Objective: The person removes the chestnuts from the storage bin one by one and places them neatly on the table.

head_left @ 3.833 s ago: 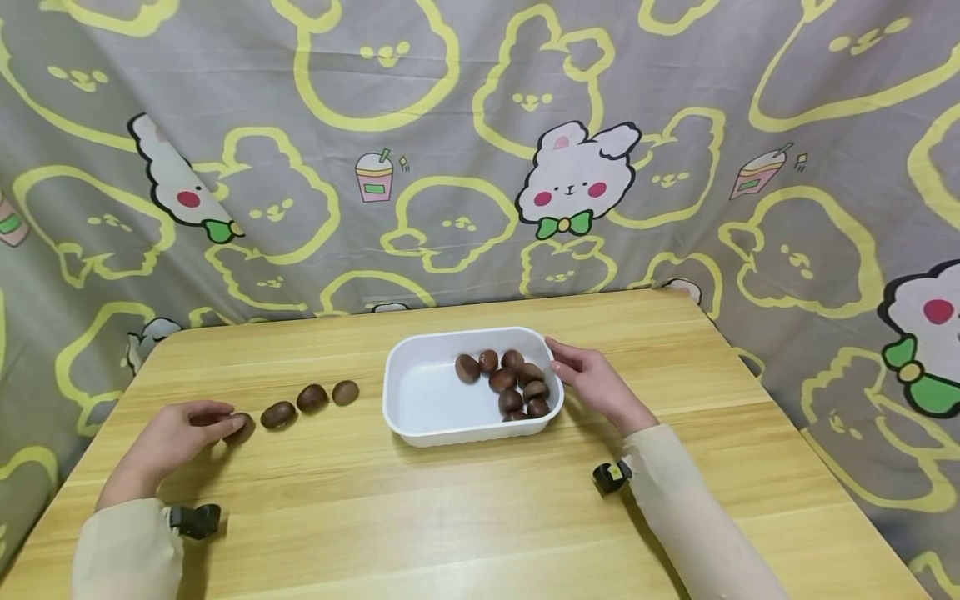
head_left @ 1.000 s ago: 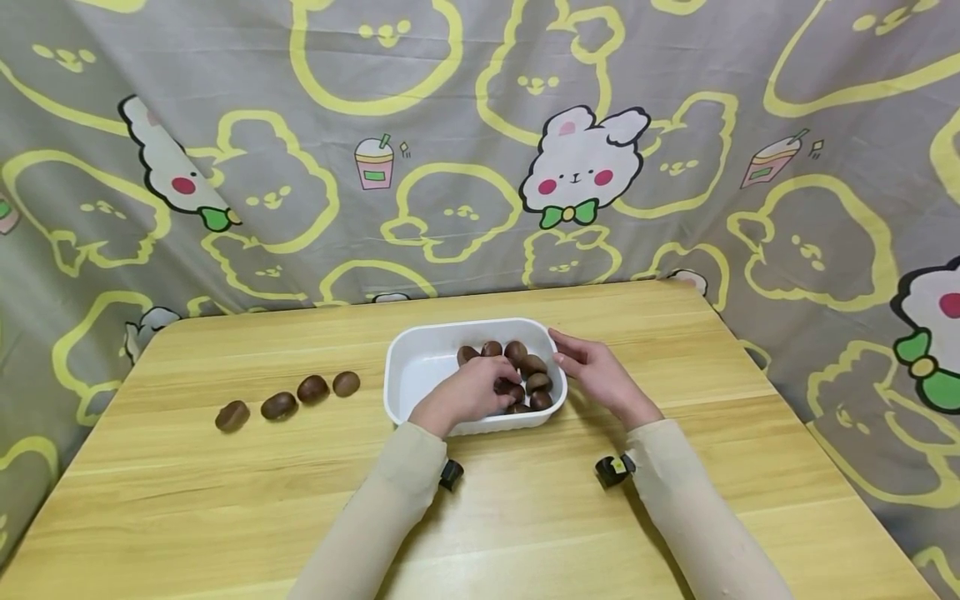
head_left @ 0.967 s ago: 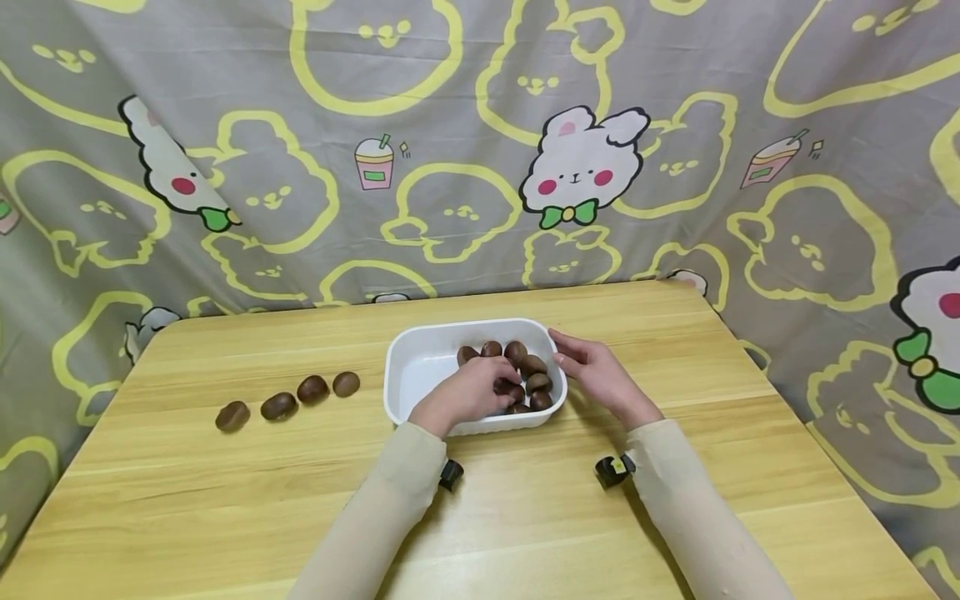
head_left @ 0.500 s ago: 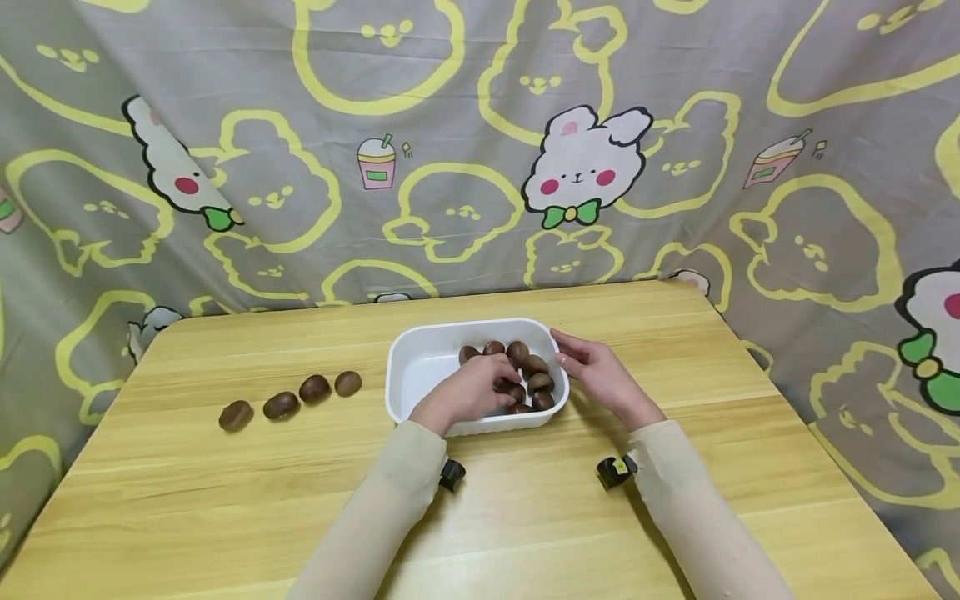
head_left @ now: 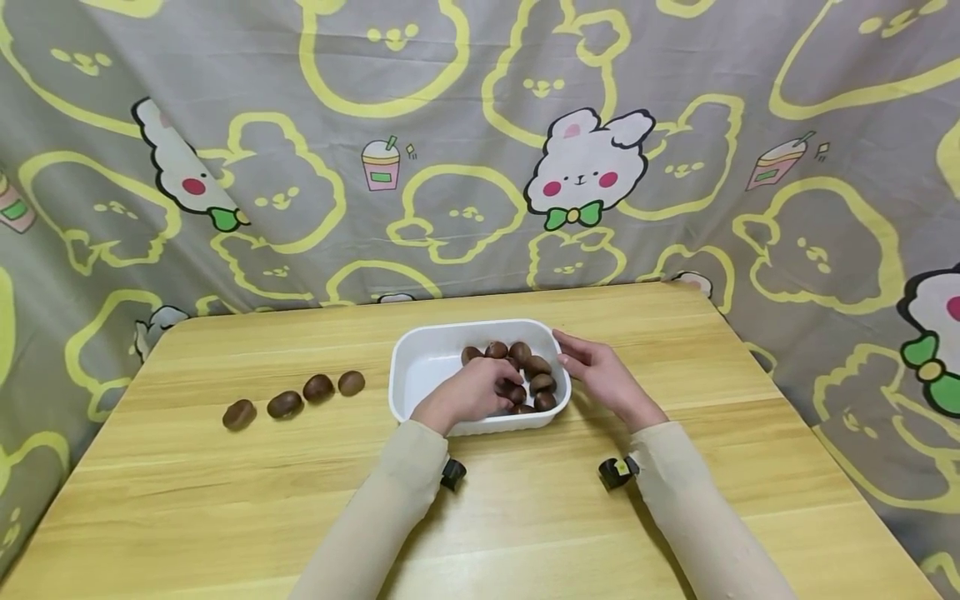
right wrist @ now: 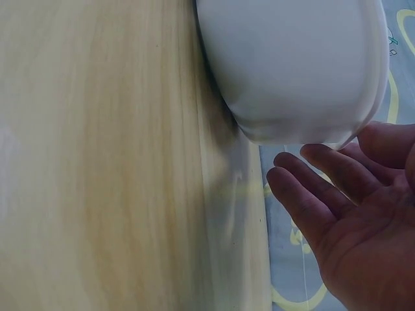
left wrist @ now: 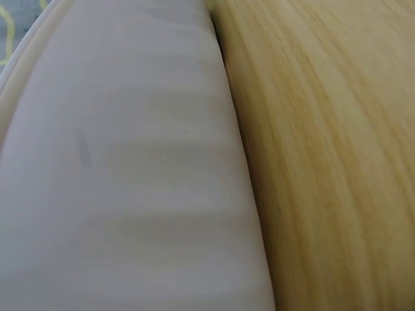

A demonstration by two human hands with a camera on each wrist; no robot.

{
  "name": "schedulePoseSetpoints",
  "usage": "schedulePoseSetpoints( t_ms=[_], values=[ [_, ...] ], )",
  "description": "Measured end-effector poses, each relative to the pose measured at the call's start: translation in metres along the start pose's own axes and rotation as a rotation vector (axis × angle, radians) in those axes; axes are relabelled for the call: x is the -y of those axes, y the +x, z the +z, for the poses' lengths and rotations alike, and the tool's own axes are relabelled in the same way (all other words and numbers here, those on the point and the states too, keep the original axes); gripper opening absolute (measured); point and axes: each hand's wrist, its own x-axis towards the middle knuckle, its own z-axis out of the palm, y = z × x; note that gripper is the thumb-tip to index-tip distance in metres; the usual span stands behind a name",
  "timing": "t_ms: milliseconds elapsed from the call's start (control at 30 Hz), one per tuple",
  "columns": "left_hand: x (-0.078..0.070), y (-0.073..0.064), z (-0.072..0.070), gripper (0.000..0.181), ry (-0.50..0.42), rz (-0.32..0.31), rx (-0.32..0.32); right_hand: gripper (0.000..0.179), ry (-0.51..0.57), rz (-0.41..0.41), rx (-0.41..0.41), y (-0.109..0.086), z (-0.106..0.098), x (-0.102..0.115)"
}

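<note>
A white plastic tray [head_left: 422,377] stands on the table with several brown chestnuts [head_left: 537,366] heaped in its right part. My left hand [head_left: 471,392] reaches over the near rim and pinches a chestnut [head_left: 506,387] among the others; the fingers partly hide it. At the tray's right end is my right hand [head_left: 603,382], touching the rim with thumb and fingertips. In the right wrist view, the fingers of that hand [right wrist: 353,207] lie loosely extended by the tray's end wall [right wrist: 292,71]. Only the tray's side wall [left wrist: 142,155] and tabletop fill the left wrist view; the left hand is hidden there.
Left of the tray, several chestnuts lie in a slanting row on the wooden table [head_left: 510,517], from the leftmost chestnut [head_left: 239,414] to the rightmost chestnut [head_left: 351,382]. A patterned grey curtain [head_left: 457,100] hangs behind the table and along both sides.
Since the oldest frame, my left hand has let go of the leftmost chestnut on the table and moved right into the tray. Over the last second both hands stay in place.
</note>
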Motion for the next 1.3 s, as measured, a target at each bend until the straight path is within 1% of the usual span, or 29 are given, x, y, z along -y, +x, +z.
schedulePoseSetpoints(
  t_ms=[100, 200, 300, 400, 467, 533, 700, 800, 1067, 1167, 1300],
  values=[
    [0.001, -0.001, 0.000, 0.023, 0.005, -0.021, -0.010, 0.046, -0.004, 0.001, 0.005, 0.000, 0.001, 0.001],
    [0.000, -0.004, -0.003, 0.024, 0.009, -0.018, -0.031, 0.047, -0.011, 0.002, 0.006, -0.001, 0.001, 0.001],
    [-0.001, -0.008, -0.007, 0.026, -0.026, -0.037, -0.050, 0.047, -0.012, 0.002, 0.005, -0.001, 0.000, 0.001],
    [-0.001, -0.013, -0.014, 0.029, -0.080, -0.077, -0.071, 0.046, -0.008, -0.004, 0.006, 0.000, 0.000, 0.001],
    [-0.001, -0.018, -0.020, 0.029, -0.099, -0.083, -0.094, 0.046, -0.010, -0.009, 0.006, 0.000, -0.001, 0.000],
    [0.000, -0.024, -0.026, 0.029, -0.113, -0.076, -0.126, 0.046, -0.009, -0.013, 0.008, 0.001, -0.001, 0.000],
    [0.003, -0.039, -0.042, 0.025, -0.123, -0.007, -0.211, 0.046, -0.009, -0.024, 0.009, 0.001, -0.001, 0.002],
    [0.005, -0.049, -0.051, 0.022, -0.152, 0.009, -0.235, 0.046, -0.012, -0.026, 0.003, 0.000, -0.001, 0.002],
    [0.012, -0.081, -0.075, 0.022, -0.258, -0.064, -0.287, 0.046, -0.031, -0.021, -0.002, -0.001, -0.002, 0.001],
    [0.014, -0.092, -0.081, 0.023, -0.270, -0.092, -0.309, 0.046, -0.031, -0.023, -0.001, -0.001, -0.001, 0.001],
    [0.019, -0.108, -0.088, 0.028, -0.255, -0.123, -0.348, 0.046, -0.024, -0.011, 0.005, 0.000, 0.000, -0.001]
  ],
)
